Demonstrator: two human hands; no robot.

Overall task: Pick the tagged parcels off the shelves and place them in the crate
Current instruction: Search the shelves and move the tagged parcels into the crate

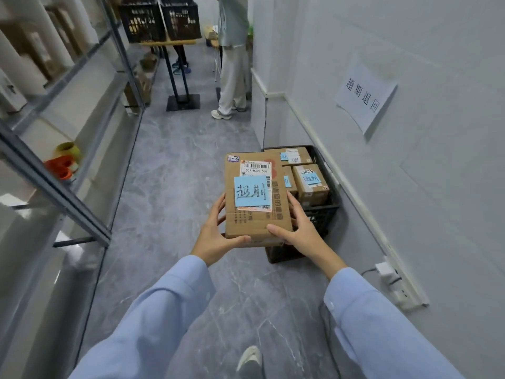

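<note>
I hold a flat cardboard parcel [257, 214] with a blue handwritten tag and a white shipping label, level in front of me. My left hand [216, 236] grips its near left corner, thumb on top. My right hand [297, 231] grips the near right corner the same way. The parcel hangs above the left near part of a black plastic crate [325, 214] that stands on the floor against the right wall. Several tagged cardboard parcels [310, 183] lie inside the crate.
Metal shelves [62, 170] with parcels, an orange item and a yellow jar line the left side. A person [232, 64] stands down the aisle beside a stand bearing two black crates [161, 20]. A paper sign [364, 94] hangs on the right wall; a power strip [389, 274] lies at its base.
</note>
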